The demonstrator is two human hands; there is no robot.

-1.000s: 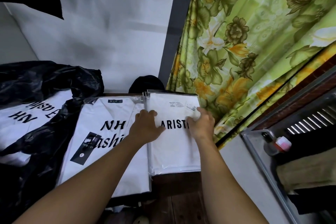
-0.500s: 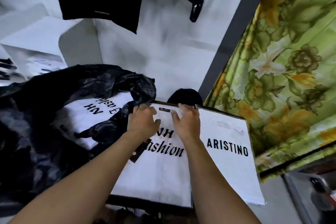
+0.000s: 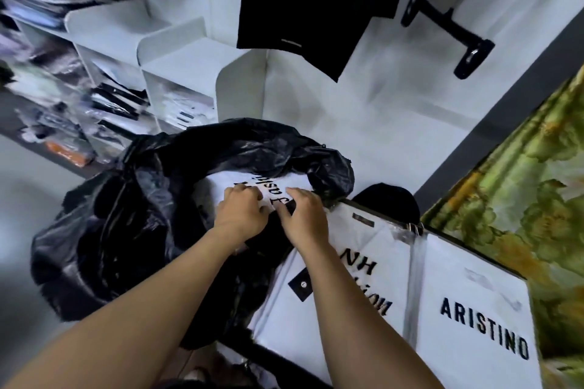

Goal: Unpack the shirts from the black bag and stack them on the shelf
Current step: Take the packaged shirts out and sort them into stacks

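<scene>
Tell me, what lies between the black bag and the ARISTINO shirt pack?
In the head view, the white NH shirt pack lies between the black bag and the ARISTINO shirt pack.

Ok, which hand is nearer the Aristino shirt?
Right. The right hand is up-left of the Aristino shirt; the left hand lies farther left, over the black bag.

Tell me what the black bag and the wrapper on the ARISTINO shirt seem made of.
The black bag: thin plastic film, glossy, judging by its crumpled folds and shiny highlights. The wrapper: probably clear plastic film; a see-through, reflective strip shows along its edge.
</scene>
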